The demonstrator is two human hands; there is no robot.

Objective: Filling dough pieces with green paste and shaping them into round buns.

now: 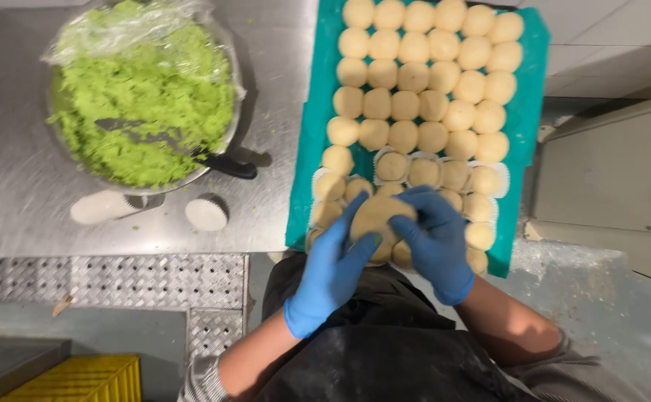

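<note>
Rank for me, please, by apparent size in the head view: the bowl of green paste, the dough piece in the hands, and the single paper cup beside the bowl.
1. Bowl of green paste.
2. Dough piece, though held nearer the camera.
3. Paper cup.

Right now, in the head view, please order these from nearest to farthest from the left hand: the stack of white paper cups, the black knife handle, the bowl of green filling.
1. Stack of white paper cups: on the steel counter, just left of the left hand.
2. Black knife handle: farther up, at the bowl's edge.
3. Bowl of green filling: farthest, upper left.

Steel worktop (pixel 13 179), diamond-tread metal floor plate (pixel 154 279), pale tiled floor (pixel 601 30)
</note>
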